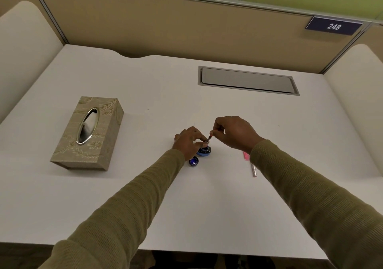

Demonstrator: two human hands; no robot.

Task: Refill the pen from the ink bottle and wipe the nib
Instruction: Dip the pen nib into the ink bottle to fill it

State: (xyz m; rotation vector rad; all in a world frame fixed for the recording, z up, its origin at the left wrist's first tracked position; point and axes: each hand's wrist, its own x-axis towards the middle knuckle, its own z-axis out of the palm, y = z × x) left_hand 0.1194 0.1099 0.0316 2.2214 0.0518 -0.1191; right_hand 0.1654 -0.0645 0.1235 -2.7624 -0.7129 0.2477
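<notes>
A small blue ink bottle (204, 151) stands open at the middle of the white desk (145, 196). Its blue cap (193, 161) lies just in front of it, to the left. The inner part of the pen (209, 138) is tilted with its lower end in the bottle's mouth. My left hand (188, 142) pinches that lower end at the bottle. My right hand (234, 134) holds the upper end between fingertips. The nib is hidden in the bottle.
A beige tissue box (88, 133) with a tissue in its oval slot lies at the left. A pink pen barrel (245, 156) and a silvery pen cap (254, 169) lie beside my right forearm. A grey cable hatch (247, 80) sits in the desk at the back right.
</notes>
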